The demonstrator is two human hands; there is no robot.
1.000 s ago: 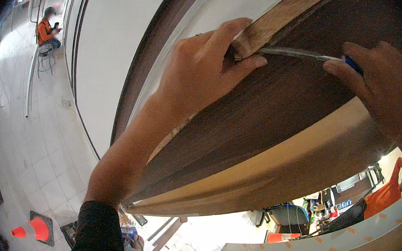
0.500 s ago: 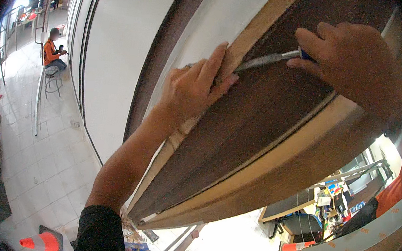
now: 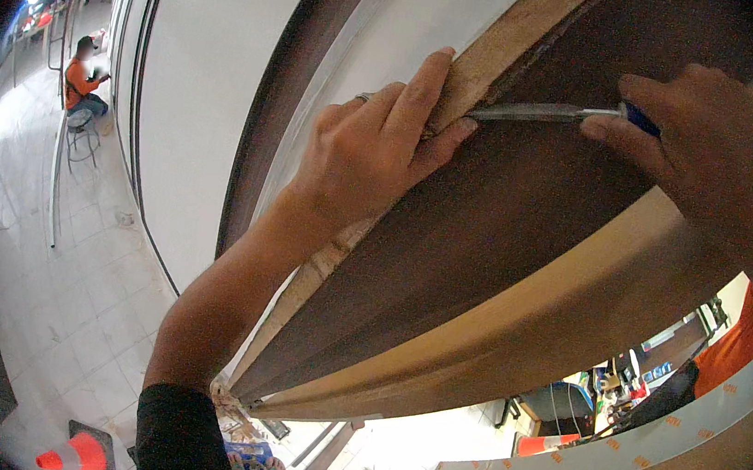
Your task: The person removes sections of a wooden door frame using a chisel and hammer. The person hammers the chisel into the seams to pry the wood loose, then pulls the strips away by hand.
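We list the left hand [image 3: 372, 156]: fingers held together and laid flat along the light edge strip [image 3: 499, 54], thumb spread onto the dark panel [image 3: 508, 222], its tip just beside the blade's point. It grips nothing; it presses on the strip.

We list the right hand [image 3: 706, 152]: closed about the blue handle of a knife [image 3: 548, 113], forefinger stretched along the top. The grey blade lies almost level across the panel, its point at the seam where the strip meets the dark face, next to the left thumb.

We list the panel: dark brown veneer, tilted, with a pale board [image 3: 522, 344] edge below it. To the left stands a white sheet [image 3: 200, 76] framed in a dark band.

We list beyond: a tiled floor [image 3: 78, 331], an orange cone [image 3: 78, 454] low left, a seated person [image 3: 82, 85] in orange far left, and another person's orange sleeve [image 3: 735, 346] at right.
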